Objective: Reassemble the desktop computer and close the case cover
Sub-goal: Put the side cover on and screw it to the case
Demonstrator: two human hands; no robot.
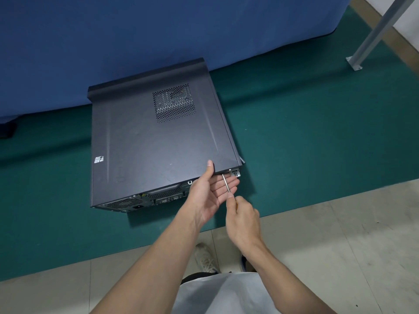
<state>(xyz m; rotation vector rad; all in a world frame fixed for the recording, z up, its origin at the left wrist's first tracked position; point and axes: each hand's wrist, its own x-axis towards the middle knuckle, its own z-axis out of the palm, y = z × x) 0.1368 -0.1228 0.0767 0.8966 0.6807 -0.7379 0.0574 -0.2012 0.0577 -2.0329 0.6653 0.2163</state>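
Case cover [154,137] seated, near-right fastening likely unfinished. Left hand [210,196] spread, thumb on cover edge; right hand [243,218] gripping screwdriver [226,182] there.

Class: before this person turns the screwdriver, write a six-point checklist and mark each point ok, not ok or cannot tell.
1. Cover seated on the case: ok, it looks flush along the visible edges.
2. Case stable: ok, it lies flat on the green mat.
3. Left hand steadies the cover: ok, thumb on its rear edge.
4. Right hand grips the screwdriver: ok.
5. Tip seated in a screw by the metal tab: cannot tell, too small.
6. Fingers clear of the shaft: not ok, they lie straight under it.
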